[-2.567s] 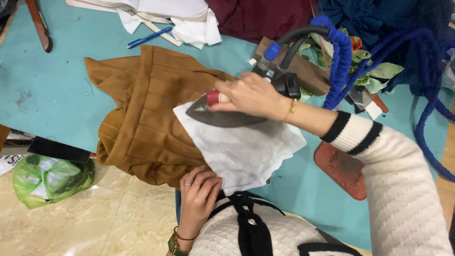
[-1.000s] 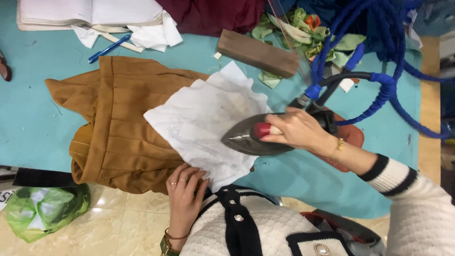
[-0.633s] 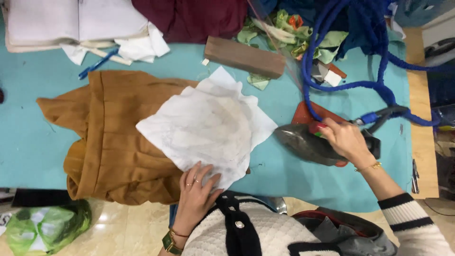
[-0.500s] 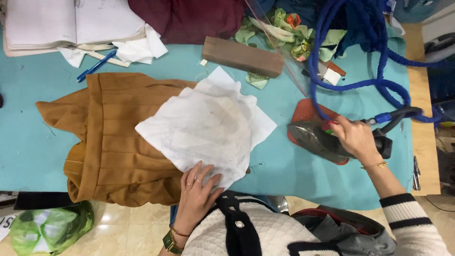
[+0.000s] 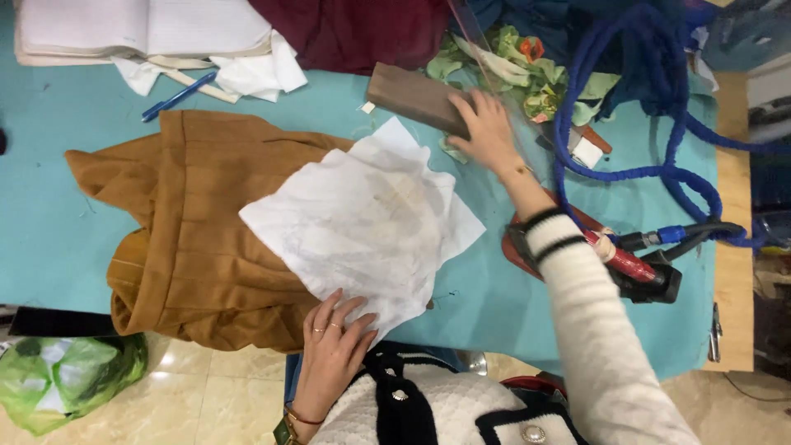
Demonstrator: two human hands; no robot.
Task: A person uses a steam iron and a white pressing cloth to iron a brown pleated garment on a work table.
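Now right hand (image 5: 488, 128), grip on brown block (image 5: 416, 97) end; left hand (image 5: 334, 346) flat, released, on white cloth (image 5: 362, 222) near edge.

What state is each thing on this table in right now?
White cloth: spread flat over the garment.
Brown garment: folded, lying flat.
Iron: parked on its rest.
Wooden block: under the right hand.
Left hand: pressing the cloth's edge.
Notebook: open.
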